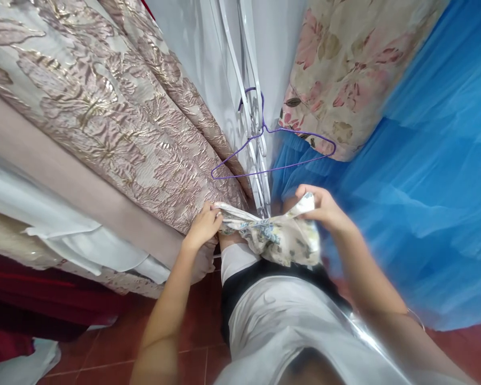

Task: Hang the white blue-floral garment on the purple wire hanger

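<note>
Between my two hands, in front of my waist, stretches a light floral garment [280, 235] with blue and yellowish print; its exact kind does not show. My left hand [205, 223] pinches its left edge, beside white straps or trim. On the other side, my right hand [320, 206] grips the upper right corner, with thumb and fingers closed on the cloth. The lower part hangs in loose folds. Just beyond the garment, a bare purple wire hanger [272, 171] hangs by white strips, apart from both hands.
Glossy white strips [250, 64] hang down the middle. A pink and gold brocade fabric [116, 123] fills the left, with white cloth [88, 235] below it. To the right hang a floral fabric [344, 80] and blue tulle [433, 187]. Red tiles [192, 342] cover the floor.
</note>
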Tool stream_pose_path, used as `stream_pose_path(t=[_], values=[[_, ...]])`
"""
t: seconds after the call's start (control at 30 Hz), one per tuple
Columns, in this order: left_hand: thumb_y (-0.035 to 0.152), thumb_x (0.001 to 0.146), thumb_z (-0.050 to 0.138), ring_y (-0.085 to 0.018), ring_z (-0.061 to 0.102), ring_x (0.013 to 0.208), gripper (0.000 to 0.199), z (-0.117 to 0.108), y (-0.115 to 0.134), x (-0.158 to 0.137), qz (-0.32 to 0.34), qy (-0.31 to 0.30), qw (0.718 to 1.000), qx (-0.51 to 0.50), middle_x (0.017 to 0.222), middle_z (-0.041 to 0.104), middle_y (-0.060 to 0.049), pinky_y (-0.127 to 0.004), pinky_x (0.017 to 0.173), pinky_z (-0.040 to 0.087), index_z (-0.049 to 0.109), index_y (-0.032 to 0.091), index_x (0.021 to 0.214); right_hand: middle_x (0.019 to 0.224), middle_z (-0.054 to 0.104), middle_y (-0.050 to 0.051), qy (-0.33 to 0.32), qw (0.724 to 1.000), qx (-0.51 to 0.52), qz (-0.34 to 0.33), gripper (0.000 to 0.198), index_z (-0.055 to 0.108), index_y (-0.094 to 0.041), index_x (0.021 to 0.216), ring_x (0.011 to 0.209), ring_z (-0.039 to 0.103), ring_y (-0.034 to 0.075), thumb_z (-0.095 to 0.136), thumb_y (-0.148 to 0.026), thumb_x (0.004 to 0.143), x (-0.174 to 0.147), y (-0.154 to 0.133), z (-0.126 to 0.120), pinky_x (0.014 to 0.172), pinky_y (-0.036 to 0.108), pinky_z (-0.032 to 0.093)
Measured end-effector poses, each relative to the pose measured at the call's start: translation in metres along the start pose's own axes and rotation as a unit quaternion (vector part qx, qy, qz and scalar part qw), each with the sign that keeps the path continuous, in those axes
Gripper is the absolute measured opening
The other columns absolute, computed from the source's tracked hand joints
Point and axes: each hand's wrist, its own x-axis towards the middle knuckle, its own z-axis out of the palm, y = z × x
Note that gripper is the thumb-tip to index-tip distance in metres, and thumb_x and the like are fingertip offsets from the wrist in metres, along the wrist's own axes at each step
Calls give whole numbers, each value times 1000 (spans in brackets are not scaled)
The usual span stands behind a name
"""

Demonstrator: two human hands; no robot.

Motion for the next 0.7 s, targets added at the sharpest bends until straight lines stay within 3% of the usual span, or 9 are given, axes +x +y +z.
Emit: stream_pose_path(t=[0.13,0.27,0.33,0.4,0.53,0.7], values=[[25,93,41,-31,65,103,23,-11,-19,22,-41,83,996,-8,116,53,-15,-46,99,53,63,18,97,69,58,-5,23,995,-79,-48,47,65,-18,104,55,45,10,80,-18,60,26,1,-1,51,22,36],[22,82,57,-34,65,106,29,-30,-22,47,-56,199,978,-8,127,51,-19,-45,94,55,59,17,110,109,69,6,35,968,-227,-98,83,53,-19,148,73,57,17,67,-16,65,63,7,-7,67,30,48],[19,82,56,-33,64,110,28,-41,-15,56,-37,257,966,-4,127,52,-19,-43,95,54,59,17,110,114,69,9,54,953,-284,-94,86,52,-16,150,82,60,22,64,-16,65,79,14,-12,77,35,51],[20,83,56,-34,64,110,23,-54,-6,63,-25,274,961,13,122,56,-19,-44,95,54,61,17,105,105,71,10,58,943,-319,-68,81,58,-11,145,84,61,24,61,-15,65,88,23,-18,81,38,51],[27,83,57,-39,66,106,19,-77,4,74,-50,184,977,91,109,65,-21,-48,93,53,65,16,96,93,71,8,55,934,-348,-64,76,63,-10,140,81,60,23,56,-14,65,88,37,-23,81,37,49],[45,85,56,-40,69,92,29,-88,-1,78,-103,-22,983,153,84,71,-17,-46,83,54,65,20,74,82,65,3,79,918,-381,-79,77,58,-13,143,68,52,19,57,-15,65,87,44,-20,69,32,43]])
